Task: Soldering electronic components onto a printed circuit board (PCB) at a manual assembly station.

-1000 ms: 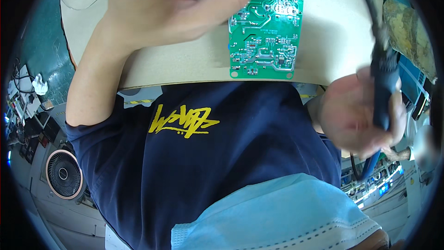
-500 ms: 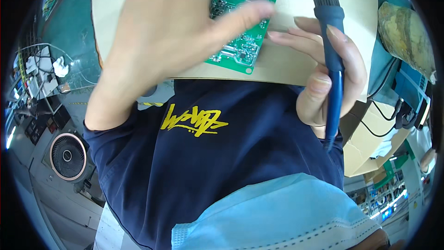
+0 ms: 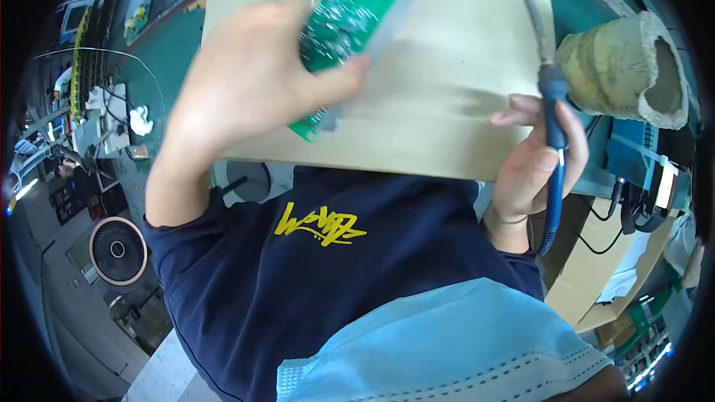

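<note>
A green circuit board (image 3: 357,11), smeared by motion, is at the upper middle over a tan cardboard sheet (image 3: 447,97). My left hand (image 3: 253,78) is closed about the board's left side, its thumb lying across the board and its other fingertips hidden or blurred. In my right hand (image 3: 532,167), a soldering iron (image 3: 553,123) with a dark blue handle is held upright in the picture, its metal tip pointing away from me. The iron is over the sheet's right edge, apart from the board.
A rough, hollow tan cylinder (image 3: 614,67) lies to the right, near the iron. Beyond it is a blue box (image 3: 633,145) with black cables. An open cardboard box (image 3: 581,264) stands at lower right; a round fan (image 3: 119,251) is at lower left. Crumpled white tissue (image 3: 140,120) lies at left.
The board and my left hand have shifted left, and the board leans further over. My right hand has lowered slightly with the iron, away from the board. The head view has moved too.
</note>
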The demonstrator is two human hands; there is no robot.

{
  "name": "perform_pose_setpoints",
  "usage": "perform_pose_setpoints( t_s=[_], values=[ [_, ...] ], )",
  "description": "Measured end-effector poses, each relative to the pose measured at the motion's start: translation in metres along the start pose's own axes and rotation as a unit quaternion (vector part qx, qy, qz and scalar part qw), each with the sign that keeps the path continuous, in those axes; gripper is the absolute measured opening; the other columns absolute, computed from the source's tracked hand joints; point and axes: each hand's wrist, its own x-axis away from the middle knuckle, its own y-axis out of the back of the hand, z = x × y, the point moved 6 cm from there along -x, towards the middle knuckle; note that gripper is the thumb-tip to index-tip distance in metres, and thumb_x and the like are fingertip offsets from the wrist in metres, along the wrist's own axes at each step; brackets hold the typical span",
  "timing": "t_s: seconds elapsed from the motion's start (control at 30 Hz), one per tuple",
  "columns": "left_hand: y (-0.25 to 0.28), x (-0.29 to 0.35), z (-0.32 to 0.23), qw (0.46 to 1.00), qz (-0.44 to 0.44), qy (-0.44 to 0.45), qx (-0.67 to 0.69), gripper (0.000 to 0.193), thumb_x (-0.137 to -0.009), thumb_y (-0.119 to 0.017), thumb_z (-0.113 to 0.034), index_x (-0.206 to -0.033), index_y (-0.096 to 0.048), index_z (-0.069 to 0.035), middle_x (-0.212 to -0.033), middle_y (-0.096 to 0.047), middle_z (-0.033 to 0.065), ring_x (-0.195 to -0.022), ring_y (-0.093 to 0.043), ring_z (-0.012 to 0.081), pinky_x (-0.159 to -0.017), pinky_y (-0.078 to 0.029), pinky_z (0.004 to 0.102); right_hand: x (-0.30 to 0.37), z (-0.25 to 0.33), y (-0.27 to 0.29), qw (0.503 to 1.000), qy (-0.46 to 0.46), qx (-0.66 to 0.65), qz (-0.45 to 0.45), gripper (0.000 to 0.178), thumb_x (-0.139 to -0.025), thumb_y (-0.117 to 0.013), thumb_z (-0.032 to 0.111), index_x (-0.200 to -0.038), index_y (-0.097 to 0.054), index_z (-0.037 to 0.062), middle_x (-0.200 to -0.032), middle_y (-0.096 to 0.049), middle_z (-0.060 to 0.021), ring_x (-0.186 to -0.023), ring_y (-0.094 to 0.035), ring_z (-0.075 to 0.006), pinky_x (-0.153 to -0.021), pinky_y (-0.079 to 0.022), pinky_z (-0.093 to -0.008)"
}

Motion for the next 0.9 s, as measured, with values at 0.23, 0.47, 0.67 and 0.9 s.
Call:
perform_pose_setpoints(
  t_s=[0.23,0.47,0.67,0.9],
  values=[
    [0.091,-0.126,0.043,0.997,0.023,0.069,0.002,0.064,-0.082,-0.068,-0.057,-0.1,-0.073,0.005,-0.09,-0.073,0.0253,-0.081,-0.072,0.0313,-0.074,-0.056,0.0424,-0.002,-0.001,0.003,0.999,-0.003,-0.036,0.038,0.043,-0.106,-0.051,0.025,-0.134,-0.048,-0.0069,-0.101,-0.069,-0.0292,-0.078,-0.072,-0.0274,-0.076,-0.057,-0.0381],
    [0.078,-0.328,0.118,0.994,-0.073,0.051,-0.065,0.074,-0.081,-0.064,-0.068,-0.114,-0.076,-0.003,-0.113,-0.073,0.0198,-0.106,-0.068,0.0324,-0.093,-0.052,0.0416,0.0,-0.007,0.009,0.998,-0.025,-0.051,0.029,0.042,-0.106,-0.051,0.025,-0.135,-0.048,-0.0046,-0.101,-0.069,-0.0286,-0.074,-0.07,-0.0268,-0.073,-0.055,-0.0366],
    [0.06,-0.414,0.183,0.957,-0.064,0.087,-0.27,0.076,-0.081,-0.066,-0.073,-0.11,-0.077,-0.003,-0.116,-0.073,0.0186,-0.106,-0.07,0.0303,-0.088,-0.056,0.0407,0.0,-0.011,0.008,0.994,-0.076,-0.076,0.021,0.043,-0.106,-0.051,0.028,-0.137,-0.047,-0.0017,-0.105,-0.067,-0.0287,-0.078,-0.069,-0.0274,-0.072,-0.058,-0.0393],
    [0.03,-0.446,0.222,0.987,-0.014,0.038,-0.154,0.071,-0.083,-0.071,-0.063,-0.125,-0.069,-0.006,-0.127,-0.069,0.0167,-0.111,-0.068,0.0288,-0.092,-0.054,0.0397,-0.001,-0.016,0.006,0.991,-0.111,-0.08,0.005,0.044,-0.106,-0.052,0.034,-0.136,-0.045,0.0012,-0.104,-0.065,-0.0267,-0.077,-0.067,-0.0272,-0.069,-0.058,-0.0378]
  ],
)
